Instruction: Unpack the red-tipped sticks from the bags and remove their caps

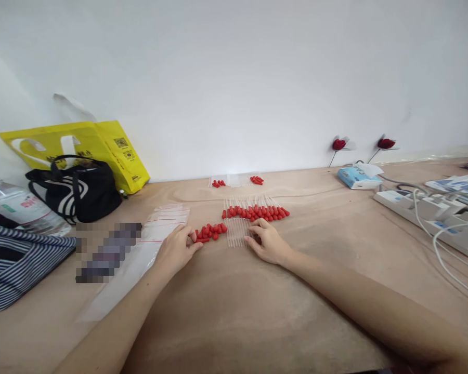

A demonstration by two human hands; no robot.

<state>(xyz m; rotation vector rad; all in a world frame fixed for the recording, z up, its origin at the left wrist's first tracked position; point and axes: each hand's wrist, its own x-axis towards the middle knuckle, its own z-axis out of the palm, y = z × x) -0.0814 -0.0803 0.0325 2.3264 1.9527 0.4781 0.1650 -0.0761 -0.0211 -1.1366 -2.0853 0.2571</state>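
A row of clear thin tubes with red caps (255, 212) lies on the brown table (234, 311). A small heap of loose red caps (209, 232) sits left of it. My left hand (175, 250) rests beside that heap, fingers curled and pinching at its left edge; what they hold is too small to name. My right hand (267, 241) lies on the near ends of the clear tubes (236, 234), fingers bent and touching them. A stack of clear zip bags (161, 221) lies just left of my left hand.
A yellow bag (101, 145) and a black bag (78, 189) stand at the back left, with striped cloth (19, 259) nearer. Small packets with red caps (236, 181) lie by the wall. A tissue pack (356, 176), power strips (432, 218) and cables fill the right.
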